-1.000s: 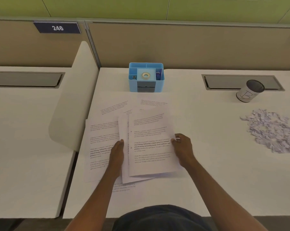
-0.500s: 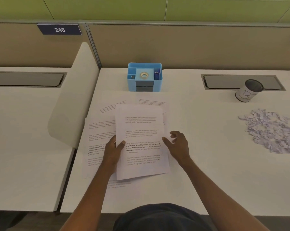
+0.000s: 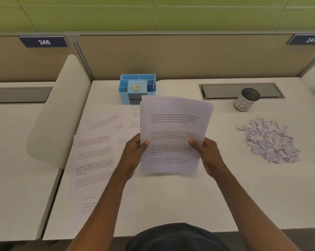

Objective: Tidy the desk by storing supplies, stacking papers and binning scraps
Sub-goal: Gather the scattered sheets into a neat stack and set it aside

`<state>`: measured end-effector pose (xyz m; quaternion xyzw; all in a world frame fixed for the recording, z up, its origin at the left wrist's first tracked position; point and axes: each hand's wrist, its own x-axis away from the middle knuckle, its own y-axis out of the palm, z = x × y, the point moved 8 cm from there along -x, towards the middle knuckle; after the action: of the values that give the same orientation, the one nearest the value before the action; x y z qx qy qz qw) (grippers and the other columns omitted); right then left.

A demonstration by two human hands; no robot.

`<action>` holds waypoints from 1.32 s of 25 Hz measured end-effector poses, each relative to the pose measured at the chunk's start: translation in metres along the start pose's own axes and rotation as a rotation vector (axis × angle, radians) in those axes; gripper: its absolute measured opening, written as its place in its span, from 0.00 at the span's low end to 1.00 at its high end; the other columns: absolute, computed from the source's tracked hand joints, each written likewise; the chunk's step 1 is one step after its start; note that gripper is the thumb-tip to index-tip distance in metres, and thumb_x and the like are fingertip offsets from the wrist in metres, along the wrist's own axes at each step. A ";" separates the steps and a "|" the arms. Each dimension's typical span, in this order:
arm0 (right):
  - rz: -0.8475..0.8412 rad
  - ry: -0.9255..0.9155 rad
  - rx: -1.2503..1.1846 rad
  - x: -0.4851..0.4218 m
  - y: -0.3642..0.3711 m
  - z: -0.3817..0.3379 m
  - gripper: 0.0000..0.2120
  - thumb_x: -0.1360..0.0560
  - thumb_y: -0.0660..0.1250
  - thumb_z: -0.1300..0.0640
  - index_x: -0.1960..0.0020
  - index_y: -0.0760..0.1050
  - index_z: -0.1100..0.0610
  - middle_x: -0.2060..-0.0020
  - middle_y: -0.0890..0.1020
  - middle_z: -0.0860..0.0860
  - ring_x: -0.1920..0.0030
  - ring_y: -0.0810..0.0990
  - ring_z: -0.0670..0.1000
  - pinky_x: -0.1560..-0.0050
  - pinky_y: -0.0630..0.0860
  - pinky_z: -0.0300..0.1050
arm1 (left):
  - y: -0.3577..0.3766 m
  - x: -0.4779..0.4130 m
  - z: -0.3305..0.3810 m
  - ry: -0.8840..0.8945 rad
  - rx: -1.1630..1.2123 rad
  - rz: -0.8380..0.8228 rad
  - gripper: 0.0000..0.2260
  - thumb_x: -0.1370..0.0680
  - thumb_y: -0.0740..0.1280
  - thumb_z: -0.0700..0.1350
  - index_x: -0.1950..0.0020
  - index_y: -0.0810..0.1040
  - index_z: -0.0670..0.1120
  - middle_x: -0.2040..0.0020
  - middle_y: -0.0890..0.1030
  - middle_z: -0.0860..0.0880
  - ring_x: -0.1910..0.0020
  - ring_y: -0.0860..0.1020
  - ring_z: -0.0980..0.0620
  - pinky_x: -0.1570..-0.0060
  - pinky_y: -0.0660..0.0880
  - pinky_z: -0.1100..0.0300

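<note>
Papers (image 3: pixel 174 127) gripped, organizer (image 3: pixel 123 96) holding tape roll (image 3: pixel 136 87), perhaps clips (image 3: pixel 125 89), cup (image 3: pixel 243 105) dark inside

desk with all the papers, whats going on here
A person is tidying. The left hand and the right hand grip a small stack of printed pages raised off the desk. Loose sheets lie spread on the desk to its left. A pile of paper scraps sits unbinned at the right, near a can marked B.
</note>
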<state>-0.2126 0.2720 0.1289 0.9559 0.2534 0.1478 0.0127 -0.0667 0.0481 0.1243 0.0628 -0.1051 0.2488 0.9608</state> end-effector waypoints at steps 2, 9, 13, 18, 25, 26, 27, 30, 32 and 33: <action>0.043 -0.041 0.001 0.006 -0.024 -0.010 0.12 0.23 0.73 0.59 0.41 0.82 0.61 0.46 0.87 0.55 0.45 0.86 0.56 0.47 0.82 0.48 | 0.022 -0.001 0.009 0.021 -0.016 -0.041 0.14 0.13 0.64 0.41 0.28 0.79 0.50 0.35 0.86 0.52 0.35 0.84 0.52 0.35 0.81 0.55; 0.028 -0.080 0.117 0.028 -0.066 -0.013 0.12 0.24 0.74 0.59 0.41 0.83 0.57 0.47 0.87 0.52 0.46 0.86 0.56 0.42 0.81 0.57 | 0.071 -0.001 0.011 0.008 -0.035 -0.106 0.14 0.17 0.71 0.42 0.31 0.81 0.48 0.38 0.87 0.50 0.37 0.84 0.50 0.38 0.82 0.54; -0.027 -0.085 0.128 0.031 -0.071 -0.014 0.18 0.27 0.77 0.60 0.38 0.81 0.56 0.45 0.86 0.51 0.44 0.85 0.52 0.45 0.82 0.49 | 0.089 -0.003 0.015 0.023 0.011 -0.132 0.16 0.19 0.73 0.40 0.32 0.82 0.48 0.37 0.87 0.49 0.38 0.85 0.48 0.40 0.82 0.55; 0.013 -0.089 0.087 0.026 -0.073 -0.009 0.14 0.26 0.76 0.60 0.40 0.82 0.56 0.47 0.87 0.51 0.45 0.85 0.54 0.46 0.82 0.51 | 0.102 -0.003 0.009 -0.035 0.020 -0.119 0.13 0.19 0.74 0.41 0.35 0.84 0.49 0.39 0.88 0.48 0.38 0.85 0.45 0.38 0.82 0.47; -0.026 -0.099 0.002 0.022 -0.069 0.001 0.19 0.26 0.76 0.62 0.36 0.79 0.54 0.43 0.85 0.53 0.42 0.84 0.56 0.42 0.81 0.56 | 0.114 0.000 0.001 0.009 -0.007 -0.151 0.16 0.22 0.78 0.43 0.36 0.85 0.57 0.38 0.87 0.48 0.36 0.84 0.46 0.33 0.79 0.38; -0.003 -0.096 -0.008 0.021 -0.070 0.002 0.19 0.26 0.76 0.62 0.37 0.80 0.54 0.44 0.86 0.53 0.43 0.84 0.56 0.43 0.82 0.55 | 0.114 0.000 0.001 0.013 -0.011 -0.136 0.16 0.22 0.78 0.43 0.37 0.85 0.59 0.38 0.87 0.49 0.37 0.84 0.46 0.33 0.79 0.38; 0.020 -0.096 -0.021 0.020 -0.072 0.003 0.17 0.27 0.76 0.62 0.39 0.81 0.54 0.45 0.86 0.53 0.44 0.84 0.55 0.44 0.82 0.53 | 0.114 0.000 0.001 0.024 -0.016 -0.122 0.17 0.22 0.78 0.42 0.38 0.85 0.61 0.39 0.87 0.49 0.37 0.84 0.47 0.33 0.80 0.39; 0.029 -0.084 -0.037 0.020 -0.073 0.009 0.16 0.27 0.76 0.63 0.40 0.81 0.54 0.46 0.86 0.53 0.45 0.85 0.56 0.45 0.82 0.52 | 0.115 0.001 -0.002 0.038 -0.053 -0.106 0.21 0.21 0.76 0.39 0.42 0.84 0.68 0.42 0.87 0.54 0.40 0.84 0.53 0.35 0.81 0.42; 0.019 -0.063 -0.041 0.020 -0.072 0.017 0.17 0.27 0.76 0.62 0.39 0.81 0.54 0.45 0.86 0.53 0.43 0.84 0.57 0.44 0.82 0.54 | 0.116 0.001 -0.010 0.029 -0.075 -0.112 0.23 0.20 0.75 0.39 0.43 0.83 0.70 0.43 0.87 0.56 0.41 0.84 0.55 0.34 0.81 0.41; 0.023 -0.052 -0.036 0.019 -0.073 0.020 0.17 0.27 0.76 0.62 0.39 0.80 0.54 0.45 0.86 0.53 0.43 0.84 0.57 0.43 0.82 0.54 | 0.115 0.001 -0.013 0.030 -0.075 -0.108 0.22 0.20 0.75 0.39 0.42 0.83 0.69 0.43 0.86 0.56 0.40 0.84 0.54 0.35 0.81 0.42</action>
<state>-0.2259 0.3463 0.1080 0.9619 0.2391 0.1276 0.0348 -0.1207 0.1508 0.1202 0.0288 -0.0964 0.1935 0.9759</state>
